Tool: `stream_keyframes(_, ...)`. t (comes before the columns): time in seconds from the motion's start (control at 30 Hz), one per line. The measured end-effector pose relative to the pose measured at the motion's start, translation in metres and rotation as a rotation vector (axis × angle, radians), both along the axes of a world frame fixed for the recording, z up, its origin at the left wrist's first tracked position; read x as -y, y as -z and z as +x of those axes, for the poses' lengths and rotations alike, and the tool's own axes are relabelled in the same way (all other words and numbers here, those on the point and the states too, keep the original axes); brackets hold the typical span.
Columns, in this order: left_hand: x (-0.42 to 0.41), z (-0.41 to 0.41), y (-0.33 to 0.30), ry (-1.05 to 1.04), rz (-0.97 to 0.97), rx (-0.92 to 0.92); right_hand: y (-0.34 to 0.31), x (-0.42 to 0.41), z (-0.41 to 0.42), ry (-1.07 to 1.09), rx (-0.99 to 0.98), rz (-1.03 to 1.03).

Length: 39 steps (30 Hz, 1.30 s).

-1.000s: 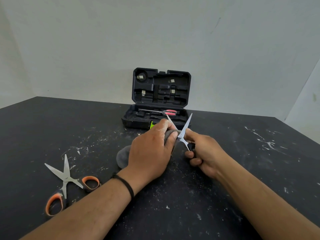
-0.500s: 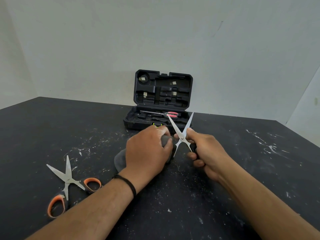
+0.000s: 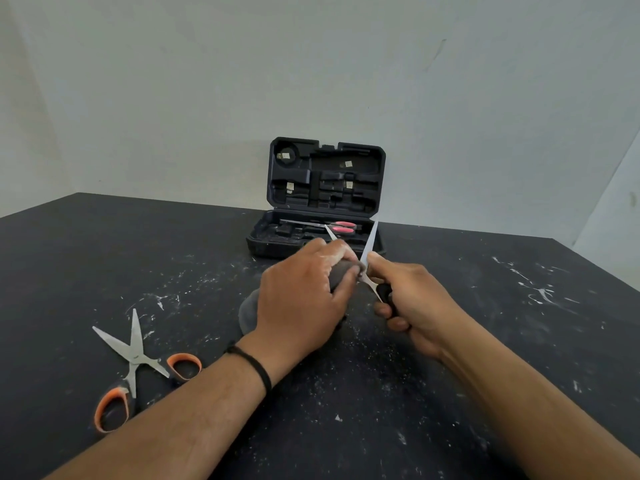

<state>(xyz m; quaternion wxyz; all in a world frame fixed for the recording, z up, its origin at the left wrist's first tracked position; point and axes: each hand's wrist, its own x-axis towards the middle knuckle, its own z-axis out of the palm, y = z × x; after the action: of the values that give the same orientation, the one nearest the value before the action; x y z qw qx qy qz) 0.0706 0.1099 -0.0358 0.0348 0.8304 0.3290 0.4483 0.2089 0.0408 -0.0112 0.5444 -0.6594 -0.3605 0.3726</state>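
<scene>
Wiping, midway by my judgement: my left hand (image 3: 301,296) pinches the cloth (image 3: 341,271) on a blade of the black scissors (image 3: 370,244) that my right hand (image 3: 415,299) grips; the orange scissors (image 3: 133,355) lie aside.

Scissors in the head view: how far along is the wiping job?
Possibly done: red-handled scissors lie in the open case. In hand: the right hand grips black-handled scissors, blades spread, while the left hand presses a grey cloth on one blade. Probably left: orange-handled scissors lie open on the table, untouched.
</scene>
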Motion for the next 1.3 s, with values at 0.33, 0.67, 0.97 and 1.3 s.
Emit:
stream_keyframes(0.33, -0.003, -0.003, 0.001, 0.048, -0.001, 0.024, -0.001, 0.001, 0.003, -0.029, 0.028, -0.002)
stream_keyframes(0.67, -0.013, -0.004, -0.005, -0.117, -0.013, 0.116, -0.005, 0.005, 0.002, -0.075, 0.062, 0.002)
stream_keyframes(0.97, -0.002, 0.001, 0.001, 0.025, 0.014, 0.017, -0.004, 0.006, 0.005, -0.054, 0.043, -0.003)
stream_keyframes(1.3, -0.002, -0.002, 0.002, 0.061, -0.006, 0.011, 0.0, 0.006, 0.008, -0.049, 0.051, -0.004)
